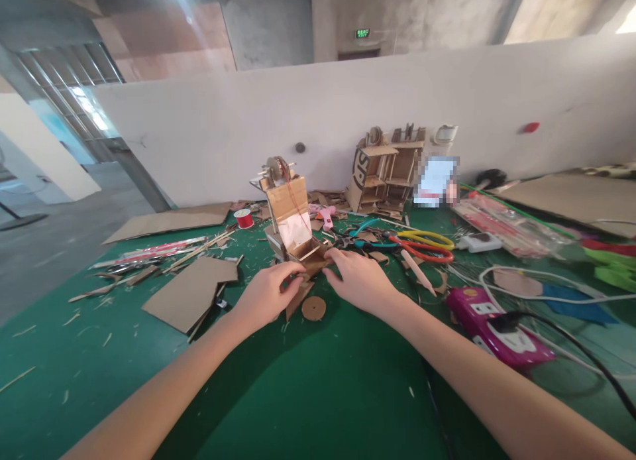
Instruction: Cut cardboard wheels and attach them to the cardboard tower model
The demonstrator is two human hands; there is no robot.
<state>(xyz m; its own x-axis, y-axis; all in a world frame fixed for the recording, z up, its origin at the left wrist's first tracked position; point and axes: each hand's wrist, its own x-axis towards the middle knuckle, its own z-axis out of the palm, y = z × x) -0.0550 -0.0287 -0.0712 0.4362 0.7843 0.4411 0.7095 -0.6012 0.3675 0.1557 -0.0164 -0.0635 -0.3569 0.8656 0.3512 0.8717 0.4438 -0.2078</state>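
A cardboard model point(287, 201) stands at the middle of the table, with a round winch-like wheel and red thread on top and a small open box low at its front. My left hand point(268, 291) pinches the left side of a brown cardboard piece point(314, 266) at that box. From the other side, the bent fingers of my right hand point(358, 274) grip the same piece near its right edge. Fingertips partly hide where it meets the box. Just in front lies a cardboard disc point(313, 308) with a small centre hole.
A red thread spool point(243, 219), flat cardboard point(191, 291) and thin sticks lie left. A pink glue gun point(326, 217), orange-handled scissors point(422, 246) and a magenta power strip point(497, 327) with cables are right. Another cardboard model point(380, 168) stands behind, beside a lit screen point(436, 180).
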